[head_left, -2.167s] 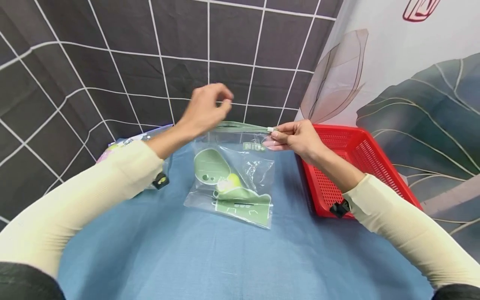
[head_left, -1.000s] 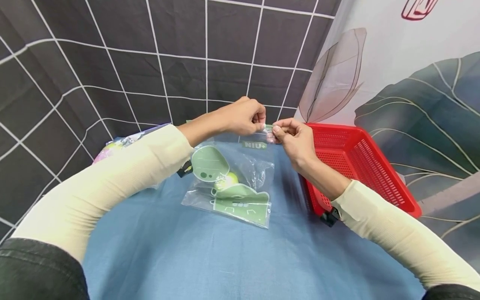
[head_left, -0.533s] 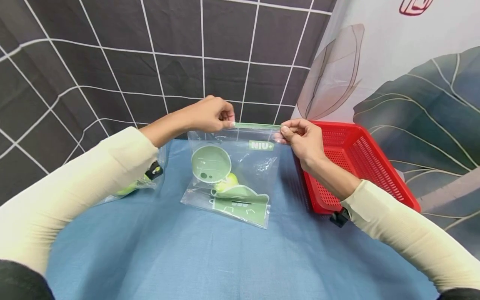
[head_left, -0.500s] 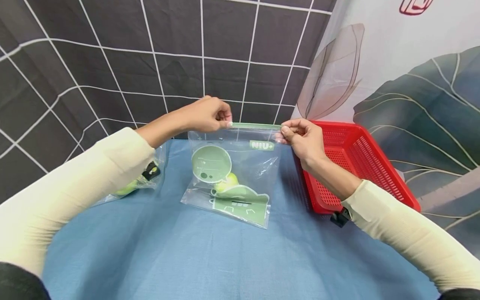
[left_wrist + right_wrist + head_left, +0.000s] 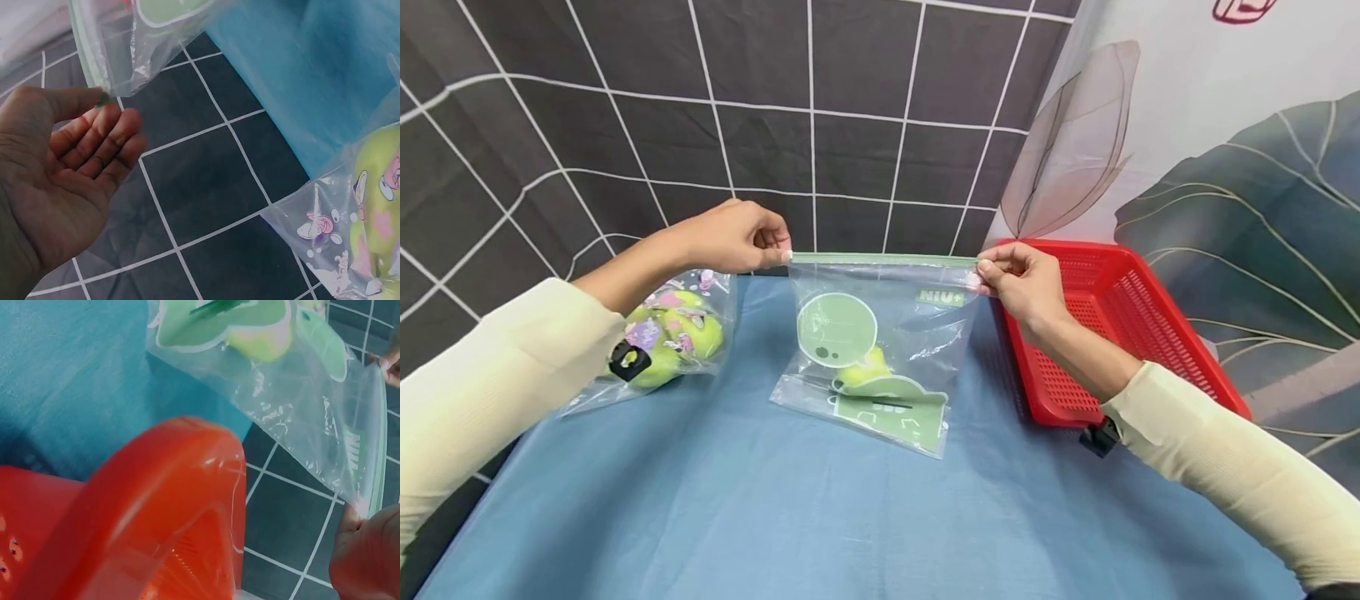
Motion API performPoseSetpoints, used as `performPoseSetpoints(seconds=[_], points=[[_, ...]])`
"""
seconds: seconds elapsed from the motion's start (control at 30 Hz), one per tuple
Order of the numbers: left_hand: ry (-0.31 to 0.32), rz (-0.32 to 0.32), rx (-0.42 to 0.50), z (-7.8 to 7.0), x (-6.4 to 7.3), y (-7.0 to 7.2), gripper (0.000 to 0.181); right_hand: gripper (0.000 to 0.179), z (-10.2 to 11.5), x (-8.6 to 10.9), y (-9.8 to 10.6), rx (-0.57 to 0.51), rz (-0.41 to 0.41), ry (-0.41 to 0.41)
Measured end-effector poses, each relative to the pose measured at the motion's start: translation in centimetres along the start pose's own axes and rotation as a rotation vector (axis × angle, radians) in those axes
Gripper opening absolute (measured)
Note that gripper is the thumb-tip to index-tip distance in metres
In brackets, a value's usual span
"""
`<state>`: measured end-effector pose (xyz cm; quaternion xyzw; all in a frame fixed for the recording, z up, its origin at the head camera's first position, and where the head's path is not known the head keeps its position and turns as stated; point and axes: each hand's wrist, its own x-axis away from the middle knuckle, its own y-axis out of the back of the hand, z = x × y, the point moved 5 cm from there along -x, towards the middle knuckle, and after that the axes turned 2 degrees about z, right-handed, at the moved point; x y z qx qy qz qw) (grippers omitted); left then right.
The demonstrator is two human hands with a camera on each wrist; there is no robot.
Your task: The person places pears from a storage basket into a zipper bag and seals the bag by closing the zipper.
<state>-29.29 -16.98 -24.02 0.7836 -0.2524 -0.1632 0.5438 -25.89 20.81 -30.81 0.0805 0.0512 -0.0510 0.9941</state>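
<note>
A clear zip bag (image 5: 917, 342) with green printed shapes and "NIU+" lettering stands with its lower part on the blue cloth. Its green zip strip (image 5: 883, 259) is stretched straight along the top. Inside the bag lies a yellow-green fruit (image 5: 867, 364), partly behind the print. My left hand (image 5: 730, 236) pinches the strip's left end between thumb and fingers; in the left wrist view a small green piece (image 5: 102, 99) shows at the fingertips. At the opposite end, my right hand (image 5: 1028, 282) pinches the top corner between thumb and forefinger.
On the left lies a second clear bag (image 5: 718, 292) with pink and purple prints, holding several yellow-green fruits (image 5: 700, 335). A red perforated plastic basket (image 5: 1187, 333) sits at the right, under my right forearm. A dark curtain with white grid lines (image 5: 850, 150) hangs behind.
My left hand went right to meet the right hand, then slid left along the zip strip to its far end. The strip now lies straight, and the second bag is more exposed.
</note>
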Motion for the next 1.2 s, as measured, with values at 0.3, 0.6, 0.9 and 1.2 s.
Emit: performPoseSetpoints(seconds=[0.3, 0.6, 0.9, 1.2], points=[[0.075, -0.09, -0.02, 3.2, -5.2, -2.1, 0.016, 0.016, -0.6, -4.3, -0.7, 0.375, 0.145, -0.036], [0.211, -0.115, -0.023, 12.2, -13.8, -8.6, 0.014, 0.013, -6.5, -16.1, -3.0, 1.11, 0.422, 0.05], [0.428, 0.052, -0.005, 13.3, -13.7, -13.8, 0.01, 0.037, -8.2, -15.8, -8.7, 1.301, 0.432, 0.018], [0.503, 0.075, -0.007, 13.2, -13.4, -14.3, 0.037, 0.027, -8.1, -15.9, -8.2, 1.345, 0.51, -0.111]])
